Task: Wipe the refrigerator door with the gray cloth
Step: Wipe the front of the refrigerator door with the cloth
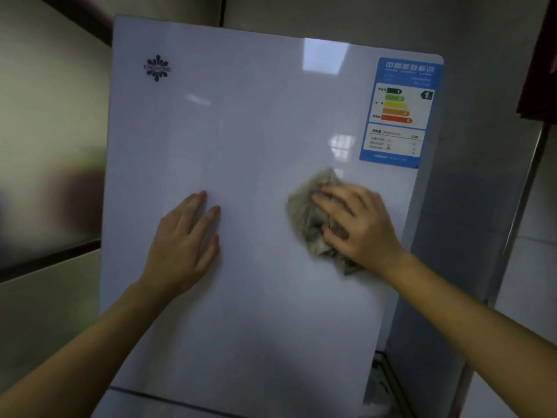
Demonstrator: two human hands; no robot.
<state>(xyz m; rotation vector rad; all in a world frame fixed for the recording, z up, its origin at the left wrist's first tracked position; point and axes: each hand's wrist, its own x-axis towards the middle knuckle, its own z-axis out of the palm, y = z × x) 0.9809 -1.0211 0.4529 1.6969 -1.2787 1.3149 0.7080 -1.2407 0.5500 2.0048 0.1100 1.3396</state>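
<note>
Glossy white panel: the refrigerator door [256, 164] fills the centre of the frame, its top edge sloping from upper left to upper right and its bottom edge crossing the lower left. The right hand [358, 224], at centre right, presses the gray cloth [310, 212] flat against the door, fingers spread wide over the bunched fabric and the thumb tucked into its lower folds. The cloth protrudes to the left of and above the fingers, and a tail shows beneath the palm. The left hand [184, 245], left of centre, lies flat on the bare door, fingers nearly straight and close together, holding nothing. A broad strip of uncovered door separates the two hands. An energy label [398, 113] with blue border occupies the upper right corner of the door, just above the cloth and apart from it. A dark floral logo [157, 68] sits in the upper left corner. Open door surface extends above both hands and below them toward the bottom edge. The door's right edge runs just beyond the right wrist; a gray wall [470, 176] lies past it.
</note>
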